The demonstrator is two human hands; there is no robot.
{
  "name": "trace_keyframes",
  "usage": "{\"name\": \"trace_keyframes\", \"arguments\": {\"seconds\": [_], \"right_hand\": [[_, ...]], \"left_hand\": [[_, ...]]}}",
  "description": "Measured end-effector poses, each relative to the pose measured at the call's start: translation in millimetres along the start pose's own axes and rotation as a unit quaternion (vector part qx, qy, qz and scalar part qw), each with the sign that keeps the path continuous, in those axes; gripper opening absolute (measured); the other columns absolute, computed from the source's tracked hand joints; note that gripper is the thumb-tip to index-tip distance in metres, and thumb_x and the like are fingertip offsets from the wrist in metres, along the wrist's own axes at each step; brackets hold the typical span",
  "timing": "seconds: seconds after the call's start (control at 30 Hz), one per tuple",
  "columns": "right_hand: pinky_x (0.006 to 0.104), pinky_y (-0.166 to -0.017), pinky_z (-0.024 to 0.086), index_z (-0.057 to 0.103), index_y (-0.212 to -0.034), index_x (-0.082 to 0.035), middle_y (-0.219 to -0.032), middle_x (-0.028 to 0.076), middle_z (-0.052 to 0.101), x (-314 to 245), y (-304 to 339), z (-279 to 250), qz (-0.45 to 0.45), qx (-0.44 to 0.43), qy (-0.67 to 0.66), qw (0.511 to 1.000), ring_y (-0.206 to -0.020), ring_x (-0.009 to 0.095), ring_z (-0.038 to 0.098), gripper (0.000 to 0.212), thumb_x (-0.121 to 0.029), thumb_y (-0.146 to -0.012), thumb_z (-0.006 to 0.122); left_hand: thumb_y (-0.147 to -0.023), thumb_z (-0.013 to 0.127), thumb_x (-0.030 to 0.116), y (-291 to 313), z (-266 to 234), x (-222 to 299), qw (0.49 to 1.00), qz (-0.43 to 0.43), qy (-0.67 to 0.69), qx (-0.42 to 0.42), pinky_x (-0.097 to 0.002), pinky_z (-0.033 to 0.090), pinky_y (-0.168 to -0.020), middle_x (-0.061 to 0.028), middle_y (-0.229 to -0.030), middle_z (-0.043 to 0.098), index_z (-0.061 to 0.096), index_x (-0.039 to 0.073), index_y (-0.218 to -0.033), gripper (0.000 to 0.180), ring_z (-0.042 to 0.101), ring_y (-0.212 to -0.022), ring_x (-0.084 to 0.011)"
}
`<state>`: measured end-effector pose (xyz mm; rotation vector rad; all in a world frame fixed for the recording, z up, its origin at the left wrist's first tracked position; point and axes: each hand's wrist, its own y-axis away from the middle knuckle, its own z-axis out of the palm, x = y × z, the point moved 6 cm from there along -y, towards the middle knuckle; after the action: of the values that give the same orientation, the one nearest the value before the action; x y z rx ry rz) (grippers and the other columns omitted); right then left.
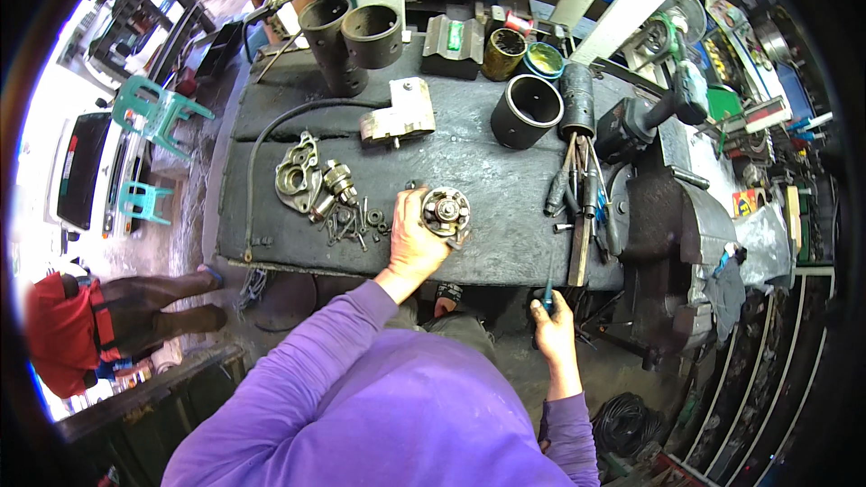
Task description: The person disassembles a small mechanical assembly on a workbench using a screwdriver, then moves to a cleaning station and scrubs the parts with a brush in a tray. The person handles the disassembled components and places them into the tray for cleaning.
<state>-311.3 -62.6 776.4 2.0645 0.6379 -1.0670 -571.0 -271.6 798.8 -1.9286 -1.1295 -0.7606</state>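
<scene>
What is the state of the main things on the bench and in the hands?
Left hand: gripping round metal part
Right hand: closed around blue-handled tool
Small bolts: loose, scattered
Metal housing: lying, openings showing
Black cylinder: open-topped
Brown can: open, dark contents visible

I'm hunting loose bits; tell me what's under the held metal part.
Dark bench shows around the metal part; what lies directly beneath is hidden by the part and the left hand.
</scene>
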Motion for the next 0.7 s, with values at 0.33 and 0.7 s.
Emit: {"name": "trace_keyframes", "arguments": {"seconds": [0.33,0.7], "right_hand": [[0.0274,-0.066,0.048,0.063,-0.133,0.0,-0.087,0.002,0.062,-30.2,36.1,71.1,0.02,0.002,-0.067,0.998,-0.073,0.009,0.053,0.039,-0.025,-0.104,0.07],[0.0339,-0.088,0.054,0.058,-0.138,0.006,-0.107,0.016,0.071,-58.0,-10.1,61.4,-0.069,-0.019,-0.041,0.997,-0.094,0.019,0.066,0.038,-0.016,-0.107,0.059]], "left_hand": [[-0.064,0.09,0.005,-59.0,18.5,-14.1,0.884,-0.019,0.248,-0.395,-0.0407,0.04,-0.123,-0.0188,-0.154,0.052,0.036,0.007,-0.162,0.112,0.054,-0.14,-0.0281],[-0.06,0.101,0.008,-30.9,39.3,-9.7,0.959,-0.097,0.19,-0.185,-0.0362,0.052,-0.107,-0.0101,-0.128,0.067,0.052,0.0,-0.139,0.093,0.063,-0.121,-0.0197]]}}
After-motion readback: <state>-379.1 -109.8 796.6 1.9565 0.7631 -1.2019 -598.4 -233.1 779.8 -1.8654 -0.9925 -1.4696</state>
